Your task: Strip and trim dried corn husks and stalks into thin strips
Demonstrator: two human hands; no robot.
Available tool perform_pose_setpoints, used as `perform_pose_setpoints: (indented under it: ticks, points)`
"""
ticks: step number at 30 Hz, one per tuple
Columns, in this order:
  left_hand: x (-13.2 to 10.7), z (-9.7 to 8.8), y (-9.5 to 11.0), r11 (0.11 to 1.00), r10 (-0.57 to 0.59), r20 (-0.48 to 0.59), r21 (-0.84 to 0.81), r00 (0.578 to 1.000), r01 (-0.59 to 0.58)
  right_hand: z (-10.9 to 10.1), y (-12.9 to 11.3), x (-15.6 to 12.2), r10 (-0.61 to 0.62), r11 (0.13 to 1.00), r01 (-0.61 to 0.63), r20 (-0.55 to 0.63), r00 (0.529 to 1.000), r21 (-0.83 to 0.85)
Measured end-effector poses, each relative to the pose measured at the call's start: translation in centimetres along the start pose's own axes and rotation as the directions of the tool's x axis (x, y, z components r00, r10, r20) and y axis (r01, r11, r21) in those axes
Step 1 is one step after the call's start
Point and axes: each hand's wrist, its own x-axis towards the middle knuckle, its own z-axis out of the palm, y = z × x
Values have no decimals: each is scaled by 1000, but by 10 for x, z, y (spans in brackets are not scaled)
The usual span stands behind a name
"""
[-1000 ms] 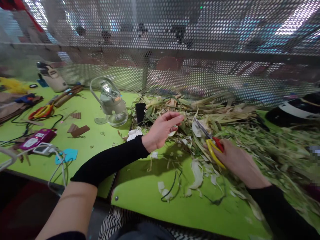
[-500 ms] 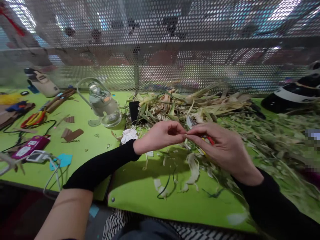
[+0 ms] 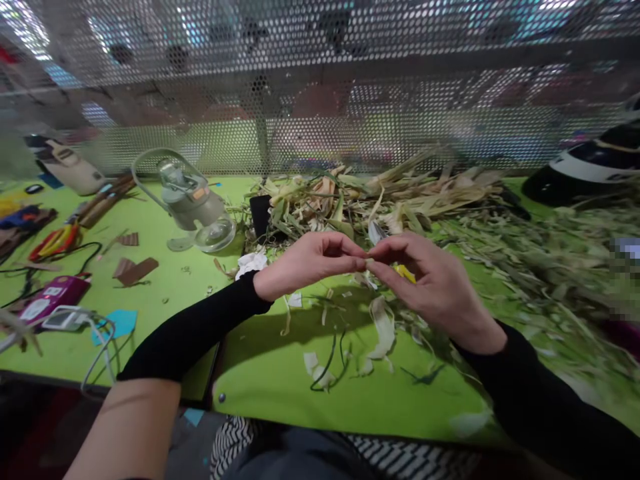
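My left hand [image 3: 313, 262] and my right hand [image 3: 433, 283] meet at the fingertips above the green table [image 3: 280, 363]. Both are closed in a pinch, thumb against fingers. Whatever lies between the tips is too small to make out. Behind my right hand show a metal blade [image 3: 377, 233] and a yellow handle [image 3: 405, 273], partly covered by the fingers. Below the hands lie a pale strip of husk [image 3: 383, 327], small white scraps [image 3: 311, 361] and thin dark green strands [image 3: 331, 363].
Dried corn husks [image 3: 325, 193] are heaped along the perforated metal screen [image 3: 310, 120], with more shreds [image 3: 540, 267] at right. To the left stand a clear jug [image 3: 193, 200], a black phone-like slab [image 3: 260, 215], crumpled tissue [image 3: 250, 264], red-yellow scissors [image 3: 57, 240] and a purple device [image 3: 53, 299] with cables.
The whole view has shifted slightly, so the table things sit a little further left. My hands stay pinched together at the fingertips, the right one turned slightly.
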Motion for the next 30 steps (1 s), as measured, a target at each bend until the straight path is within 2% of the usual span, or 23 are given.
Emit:
perform_pose_setpoints:
  ticks: [3, 6, 10, 15, 18, 21, 25, 30]
  points:
    - [-2, 3, 0, 991, 99, -35, 100, 995, -95, 0, 5, -4, 114, 986, -117, 27, 993, 120]
    - [-2, 4, -2, 972, 170, -28, 169, 985, -163, 1, 8, -6, 151, 975, -154, 33, 988, 162]
    - [-3, 3, -4, 942, 240, -41, 253, 970, -223, -1, 6, -3, 107, 988, -108, 16, 994, 109]
    - [-9, 3, -1, 861, 280, -20, 448, 960, -242, -8, -2, 3, -46, 997, 50, 68, 997, -57]
    - [-9, 4, -1, 785, 345, -6, 549, 939, -285, -10, -4, 4, -26, 996, 35, 105, 994, -81]
    - [-7, 6, -6, 657, 435, 32, 672, 900, -341, -10, -3, 2, 53, 996, -44, 106, 993, -79]
    - [-2, 8, -15, 363, 557, 131, 850, 820, -383, -6, -3, -2, 143, 988, -140, 48, 989, -57]
    - [0, 7, -20, 141, 657, 221, 903, 720, -406, 1, -6, -1, 284, 950, -286, 34, 958, 129]
